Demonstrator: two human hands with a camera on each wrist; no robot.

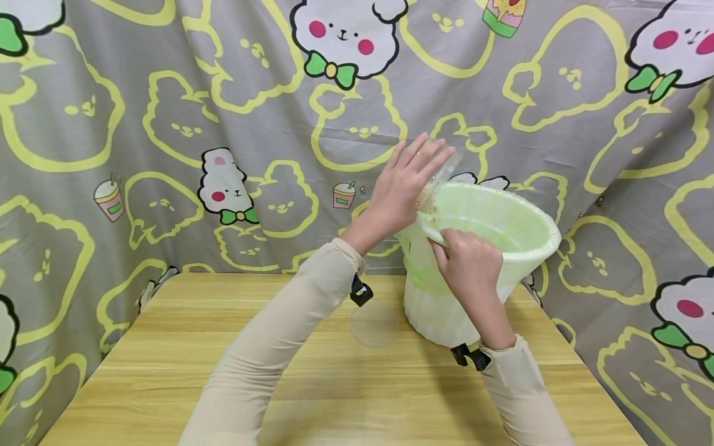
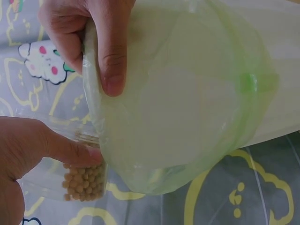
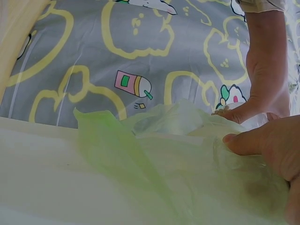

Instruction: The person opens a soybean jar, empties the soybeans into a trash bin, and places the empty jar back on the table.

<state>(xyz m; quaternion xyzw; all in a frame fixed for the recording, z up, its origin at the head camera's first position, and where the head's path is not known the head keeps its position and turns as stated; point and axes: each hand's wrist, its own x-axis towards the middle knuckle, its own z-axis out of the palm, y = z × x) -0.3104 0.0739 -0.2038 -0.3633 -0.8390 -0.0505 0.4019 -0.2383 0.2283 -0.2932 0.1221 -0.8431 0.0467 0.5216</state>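
Note:
My left hand (image 1: pixel 398 186) holds a clear plastic jar (image 2: pixel 42 180) tipped on its side, its mouth right at the rim of a white bin (image 1: pixel 437 316). Small round tan pellets, like dried beans (image 2: pixel 84 183), are gathered toward the jar's mouth. A thin pale-green plastic bag (image 2: pixel 173 122) lines the bin and folds down over its outside. With the thumb over the bag, my right hand (image 1: pixel 471 260) grips the near-left rim. The bin leans toward the left hand.
A clear round lid (image 1: pixel 374 325) lies flat on the wooden table (image 1: pixel 223 328), left of the bin. Behind the table hangs a grey curtain (image 1: pixel 268 130) with cartoon animals, close to the bin's far side. Black wrist straps show at both cuffs.

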